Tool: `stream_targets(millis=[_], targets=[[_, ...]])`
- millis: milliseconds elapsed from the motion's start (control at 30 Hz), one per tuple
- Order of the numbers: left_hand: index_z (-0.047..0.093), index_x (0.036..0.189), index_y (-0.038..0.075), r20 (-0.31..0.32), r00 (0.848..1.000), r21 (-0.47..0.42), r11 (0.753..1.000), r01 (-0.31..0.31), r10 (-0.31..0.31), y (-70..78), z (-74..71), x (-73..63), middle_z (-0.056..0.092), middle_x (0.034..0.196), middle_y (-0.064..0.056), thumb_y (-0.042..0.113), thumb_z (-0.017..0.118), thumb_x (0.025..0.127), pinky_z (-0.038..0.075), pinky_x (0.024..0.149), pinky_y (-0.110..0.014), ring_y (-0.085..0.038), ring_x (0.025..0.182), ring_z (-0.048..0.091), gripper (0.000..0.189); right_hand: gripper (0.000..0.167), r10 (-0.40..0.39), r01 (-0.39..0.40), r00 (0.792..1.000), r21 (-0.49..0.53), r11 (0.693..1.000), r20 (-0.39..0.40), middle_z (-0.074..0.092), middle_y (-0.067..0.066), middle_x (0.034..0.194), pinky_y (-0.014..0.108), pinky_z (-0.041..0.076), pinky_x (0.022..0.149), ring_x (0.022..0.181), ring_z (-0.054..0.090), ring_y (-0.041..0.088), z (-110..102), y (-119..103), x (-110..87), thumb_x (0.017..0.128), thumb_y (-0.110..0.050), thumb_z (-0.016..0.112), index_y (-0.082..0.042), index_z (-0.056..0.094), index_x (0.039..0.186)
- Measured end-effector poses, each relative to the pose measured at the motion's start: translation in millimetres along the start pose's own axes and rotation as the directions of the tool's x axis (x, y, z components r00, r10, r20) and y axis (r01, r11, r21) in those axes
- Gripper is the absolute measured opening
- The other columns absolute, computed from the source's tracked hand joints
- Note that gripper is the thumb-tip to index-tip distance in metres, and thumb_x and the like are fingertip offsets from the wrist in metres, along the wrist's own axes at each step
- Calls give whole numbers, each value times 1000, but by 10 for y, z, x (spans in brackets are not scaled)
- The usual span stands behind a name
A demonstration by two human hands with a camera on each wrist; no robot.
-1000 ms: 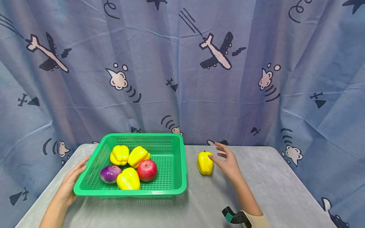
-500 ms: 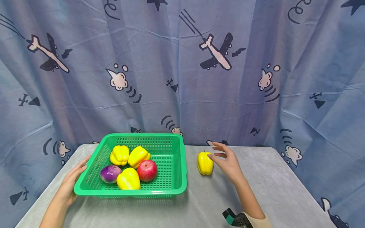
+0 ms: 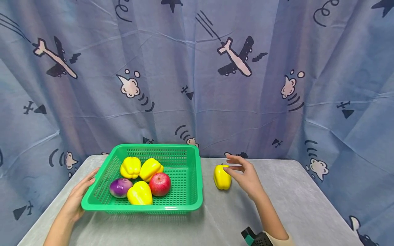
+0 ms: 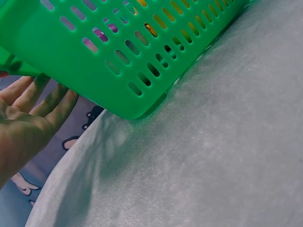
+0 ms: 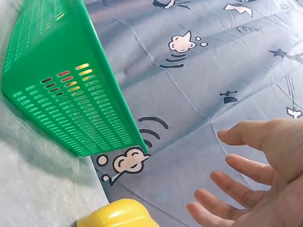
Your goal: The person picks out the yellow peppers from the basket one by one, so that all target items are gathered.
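A green plastic basket [image 3: 194, 184] stands on the grey table, holding three yellow bell peppers [image 3: 140, 193], a red apple [image 3: 160, 184] and a purple-and-white eggplant [image 3: 120, 188]. My left hand [image 3: 76, 198] lies along the basket's left side; in the left wrist view its extended fingers [image 4: 35, 97] reach up to the basket's rim. Another yellow bell pepper [image 3: 222, 177] stands on the table right of the basket. Just right of that pepper is my right hand [image 3: 246, 176], thumb and fingers spread apart. In the right wrist view nothing lies between its fingers [image 5: 236, 189].
The grey table [image 3: 295, 205] extends to the right of my right hand and in front of the basket. A blue curtain [image 3: 197, 112] with printed planes hangs behind the table's back edge and at both sides.
My right hand has shifted slightly left, its thumb overlapping the lone pepper a little more in view. The head view has turned slightly. My left hand and the basket stay put.
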State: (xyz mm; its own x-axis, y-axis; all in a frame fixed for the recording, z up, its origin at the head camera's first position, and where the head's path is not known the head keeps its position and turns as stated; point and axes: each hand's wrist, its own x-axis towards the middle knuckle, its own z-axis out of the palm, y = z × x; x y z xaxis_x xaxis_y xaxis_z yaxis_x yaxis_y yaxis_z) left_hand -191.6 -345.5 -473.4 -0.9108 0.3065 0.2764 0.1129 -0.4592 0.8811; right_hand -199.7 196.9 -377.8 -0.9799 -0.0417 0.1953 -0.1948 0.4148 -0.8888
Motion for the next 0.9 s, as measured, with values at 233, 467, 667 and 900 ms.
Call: stream_targets(millis=[233, 467, 667, 900], targets=[[63, 147, 32, 1, 1000, 3, 1000, 3, -3, 0, -1, -3, 71, 132, 6, 6, 20, 115, 65, 86, -32, -15, 107, 74, 59, 46, -11, 11, 1000, -17, 1000, 26, 62, 21, 142, 50, 55, 108, 128, 61, 39, 25, -71, 18, 102, -13, 72, -1, 60, 145], [62, 148, 31, 6, 1000, -13, 1000, -3, 3, -3, 4, -7, 72, 132, 4, 5, 20, 115, 65, 86, -32, -15, 105, 75, 60, 42, -46, 46, 998, -11, 999, 46, 66, 20, 135, 51, 53, 107, 122, 63, 36, 68, -156, 50, 101, -13, 73, -3, 63, 140], [61, 149, 30, 7, 1000, -16, 1000, -3, 3, -6, 0, -6, 72, 132, 4, 5, 19, 115, 65, 86, -31, -15, 106, 75, 59, 40, -51, 54, 995, -27, 998, 81, 67, 20, 135, 52, 55, 105, 120, 64, 37, 122, -223, 95, 102, -13, 71, -2, 64, 140], [61, 150, 29, 29, 1000, -27, 1000, -8, 9, -7, -2, -5, 71, 133, 4, 5, 18, 115, 65, 87, -31, -15, 107, 74, 60, 38, -50, 54, 993, -38, 998, 110, 68, 20, 132, 53, 58, 102, 117, 67, 38, 199, -294, 137, 101, -12, 71, -3, 65, 138]])
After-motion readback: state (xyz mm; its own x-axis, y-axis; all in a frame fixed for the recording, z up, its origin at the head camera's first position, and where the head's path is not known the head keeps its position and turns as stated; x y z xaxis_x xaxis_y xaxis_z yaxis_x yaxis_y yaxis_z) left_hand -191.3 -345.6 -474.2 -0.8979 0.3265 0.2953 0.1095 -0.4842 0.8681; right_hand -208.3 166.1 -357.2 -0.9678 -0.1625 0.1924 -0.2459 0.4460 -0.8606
